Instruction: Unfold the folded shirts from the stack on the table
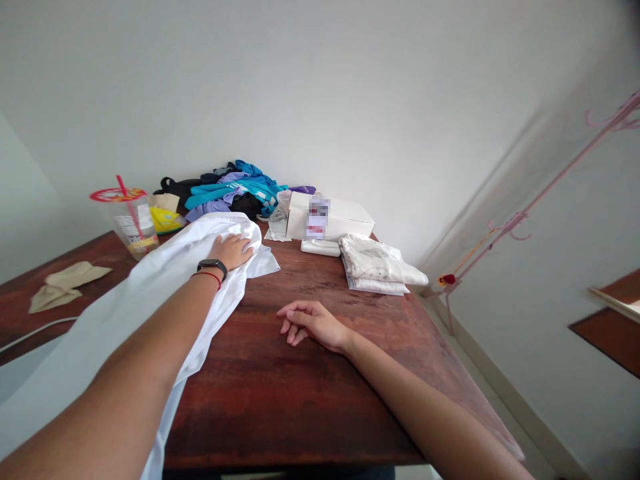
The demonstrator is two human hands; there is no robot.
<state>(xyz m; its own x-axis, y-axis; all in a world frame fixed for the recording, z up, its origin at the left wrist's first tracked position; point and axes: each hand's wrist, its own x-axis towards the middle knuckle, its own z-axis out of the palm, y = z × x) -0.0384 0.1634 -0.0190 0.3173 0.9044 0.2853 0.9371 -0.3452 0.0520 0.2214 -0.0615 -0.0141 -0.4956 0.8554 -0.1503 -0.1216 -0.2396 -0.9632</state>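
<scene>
A white cloth garment (150,293) is spread along the left side of the dark wooden table (280,400), bunched at its far end. My left hand (231,253), with a black band on the wrist, lies flat on that far end, fingers stretched out. Just right of the garment, my right hand (313,325) rests low over the bare wood with its fingers loosely curled and somewhat apart, holding nothing. Part of the garment is hidden under my left forearm.
A plastic cup (133,223) with a red straw stands at left, near brown napkins (70,283). Behind lies a heap of clothes (240,187). A white box (340,217) and folded white fabric (377,263) sit at the back right. A pink rack (540,193) stands beyond the right edge.
</scene>
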